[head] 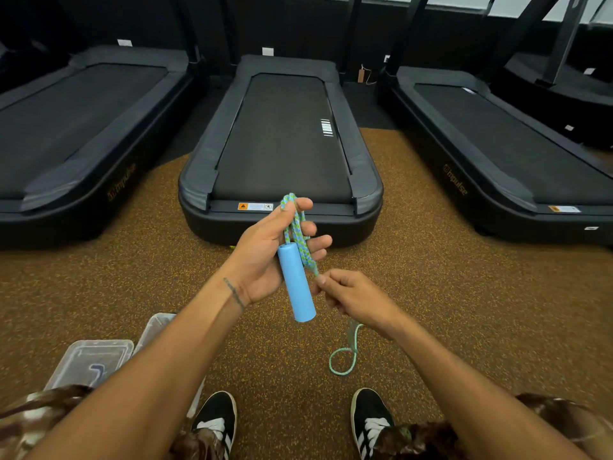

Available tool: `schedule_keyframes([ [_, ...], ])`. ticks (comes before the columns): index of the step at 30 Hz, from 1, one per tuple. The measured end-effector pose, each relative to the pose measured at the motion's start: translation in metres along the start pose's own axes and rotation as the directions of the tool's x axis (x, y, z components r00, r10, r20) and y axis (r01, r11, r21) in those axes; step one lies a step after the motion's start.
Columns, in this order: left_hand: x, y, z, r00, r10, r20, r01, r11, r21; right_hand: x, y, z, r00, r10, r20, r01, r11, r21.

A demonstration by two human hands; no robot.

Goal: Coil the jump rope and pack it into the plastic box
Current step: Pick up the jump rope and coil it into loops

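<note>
My left hand (265,254) holds a light-blue foam handle (296,283) of the jump rope upright against its palm, with a few loops of the blue-green braided rope (293,224) hooked over the fingers. Just below and to the right, my right hand (355,297) pinches the rope where it leaves the loops. The loose rope tail (345,358) hangs under that hand and curls into a small loop above the floor. A clear plastic box (89,360) sits on the floor at lower left, partly hidden by my left arm. Beside it lies what looks like its clear lid (156,327).
Three black treadmills stand ahead; the middle treadmill (282,144) is right behind my hands. The floor (464,310) is brown speckled rubber. My two black shoes with white laces (215,423) are planted at the bottom edge.
</note>
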State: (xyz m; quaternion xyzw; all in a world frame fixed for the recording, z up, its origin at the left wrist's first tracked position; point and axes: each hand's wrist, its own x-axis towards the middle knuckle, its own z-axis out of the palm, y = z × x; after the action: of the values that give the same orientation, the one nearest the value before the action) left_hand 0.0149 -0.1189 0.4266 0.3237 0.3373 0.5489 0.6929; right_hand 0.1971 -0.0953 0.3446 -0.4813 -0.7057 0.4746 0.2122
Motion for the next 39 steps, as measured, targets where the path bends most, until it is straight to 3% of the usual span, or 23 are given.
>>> schedule_keyframes([
  [5, -0.001, -0.008, -0.003, 0.999, 0.005, -0.053, 0.004, 0.986, 0.169, -0.016, -0.021, -0.002, 0.992, -0.054, 0.117, 0.056, 0.998, -0.019],
  [14, -0.003, -0.030, -0.010, 0.994, -0.079, -0.075, 0.101, 0.925, 0.366, -0.015, -0.036, -0.014, 0.967, -0.229, 0.111, 0.226, 0.973, 0.043],
  [16, -0.004, -0.034, -0.010, 0.991, -0.103, -0.089, 0.128, 0.928, 0.350, -0.014, -0.039, -0.015, 0.963, -0.255, 0.086, 0.254, 0.967, 0.022],
  [21, -0.005, -0.039, -0.011, 0.984, -0.148, -0.095, 0.170, 0.933, 0.316, -0.013, -0.037, -0.013, 0.959, -0.282, 0.027, 0.275, 0.949, 0.153],
  [26, -0.007, -0.036, -0.010, 0.980, -0.193, -0.056, 0.201, 0.940, 0.276, -0.009, -0.032, -0.014, 0.941, -0.333, -0.061, 0.336, 0.940, 0.059],
  [35, -0.010, -0.030, -0.006, 0.969, -0.248, 0.000, 0.241, 0.942, 0.231, -0.002, -0.031, -0.021, 0.945, -0.289, -0.153, 0.306, 0.946, 0.104],
  [39, -0.011, -0.031, -0.004, 0.967, -0.252, -0.035, 0.254, 0.966, 0.051, -0.002, -0.030, -0.020, 0.941, -0.310, -0.136, 0.322, 0.943, 0.077],
])
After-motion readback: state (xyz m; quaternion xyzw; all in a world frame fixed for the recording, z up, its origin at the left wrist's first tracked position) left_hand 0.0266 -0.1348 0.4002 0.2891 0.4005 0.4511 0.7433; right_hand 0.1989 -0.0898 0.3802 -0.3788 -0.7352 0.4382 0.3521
